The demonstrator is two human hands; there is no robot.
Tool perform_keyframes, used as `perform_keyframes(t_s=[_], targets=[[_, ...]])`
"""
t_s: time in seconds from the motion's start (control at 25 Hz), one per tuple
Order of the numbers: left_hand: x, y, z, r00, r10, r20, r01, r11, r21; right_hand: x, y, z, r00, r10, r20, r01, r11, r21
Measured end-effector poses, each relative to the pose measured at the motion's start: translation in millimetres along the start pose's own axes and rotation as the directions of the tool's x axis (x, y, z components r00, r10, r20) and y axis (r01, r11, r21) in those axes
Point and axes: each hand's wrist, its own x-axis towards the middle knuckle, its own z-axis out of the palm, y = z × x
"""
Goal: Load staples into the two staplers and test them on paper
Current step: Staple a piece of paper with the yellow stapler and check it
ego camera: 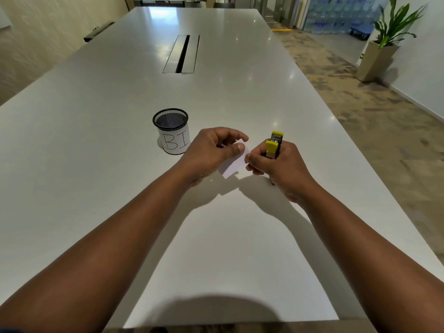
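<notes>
My right hand point(276, 167) is closed around a yellow and silver stapler point(274, 145), whose yellow tips stick up above my fingers. My left hand point(211, 152) pinches a small white slip of paper point(234, 164) between thumb and fingers. The slip hangs just above the white table point(216, 92), between the two hands, and my right thumb touches its right edge. Only one stapler is in view. No staples are visible.
A black mesh pen cup point(171, 131) with a white label reading "BI" stands just left of my left hand. A cable slot point(182, 54) runs down the table's far middle. The table's right edge borders carpet, with a potted plant point(384, 44) beyond.
</notes>
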Motion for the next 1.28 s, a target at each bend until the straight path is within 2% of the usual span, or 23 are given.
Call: perform_keyframes(t_s=[0.68, 1.28], targets=[[10, -11, 0, 0.997, -0.077, -0.022, 0.072, 0.982, -0.173, 7, 6, -3, 0.998, 0.016, -0.067, -0.011, 0.997, 0.079], [17, -12, -1, 0.994, -0.106, 0.016, 0.108, 0.976, -0.189, 9, 5, -2, 0.999, 0.031, 0.017, -0.032, 0.999, 0.021]])
